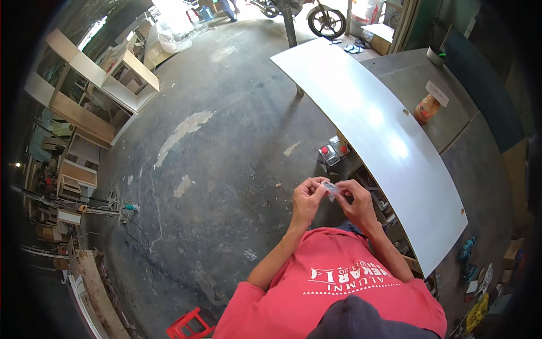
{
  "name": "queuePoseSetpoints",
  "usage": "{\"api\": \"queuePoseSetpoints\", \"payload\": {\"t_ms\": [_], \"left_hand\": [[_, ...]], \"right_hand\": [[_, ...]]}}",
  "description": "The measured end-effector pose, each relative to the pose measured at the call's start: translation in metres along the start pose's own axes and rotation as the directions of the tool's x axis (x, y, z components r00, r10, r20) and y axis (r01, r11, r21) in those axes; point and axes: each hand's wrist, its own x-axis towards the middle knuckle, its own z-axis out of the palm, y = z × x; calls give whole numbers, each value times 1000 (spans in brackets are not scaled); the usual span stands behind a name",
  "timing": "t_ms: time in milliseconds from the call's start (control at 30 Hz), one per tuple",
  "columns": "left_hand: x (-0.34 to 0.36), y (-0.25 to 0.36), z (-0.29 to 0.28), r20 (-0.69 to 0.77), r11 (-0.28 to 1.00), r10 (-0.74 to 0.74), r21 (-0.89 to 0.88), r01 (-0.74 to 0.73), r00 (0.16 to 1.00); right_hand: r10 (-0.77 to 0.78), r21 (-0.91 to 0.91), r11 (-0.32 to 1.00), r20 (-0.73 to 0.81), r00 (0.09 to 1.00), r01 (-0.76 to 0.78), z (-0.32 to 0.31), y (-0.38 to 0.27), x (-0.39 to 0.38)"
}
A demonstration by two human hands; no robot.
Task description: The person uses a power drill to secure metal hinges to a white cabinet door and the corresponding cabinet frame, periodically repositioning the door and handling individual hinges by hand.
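Between my two hands, in front of my chest, is a small clear plastic packet (329, 187) with something greyish inside that is too small to name. My left hand (307, 198) pinches its left end between thumb and fingers. On the other side my right hand (357, 202) grips the packet's right end, the fingers bent. Close by on my right runs a long glossy white panel (389, 141) with small round holes near its far edge. Both forearms reach up from the lower edge, apart from the panel.
Two metal cans with red caps (333, 151) stand beside the panel. Cabinet frames (107, 85) line the left side. A red plastic stool (190, 325) is at lower left, a teal power drill (467, 248) at right. An orange-brown container (427, 109) stands beyond the panel; a motorcycle (324, 21) is at the back.
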Motion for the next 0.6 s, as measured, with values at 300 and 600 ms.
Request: {"api": "queuePoseSetpoints", "payload": {"t_ms": [300,600], "left_hand": [[-7,-3,21,292,932,81,317,-176,953],[-9,-50,73,673,861,-364,507,-44,644]], "right_hand": [[13,148,989,-127,992,6,-32,8,-27],[101,41,995,-243,965,-94,-84,22,-87]]}}
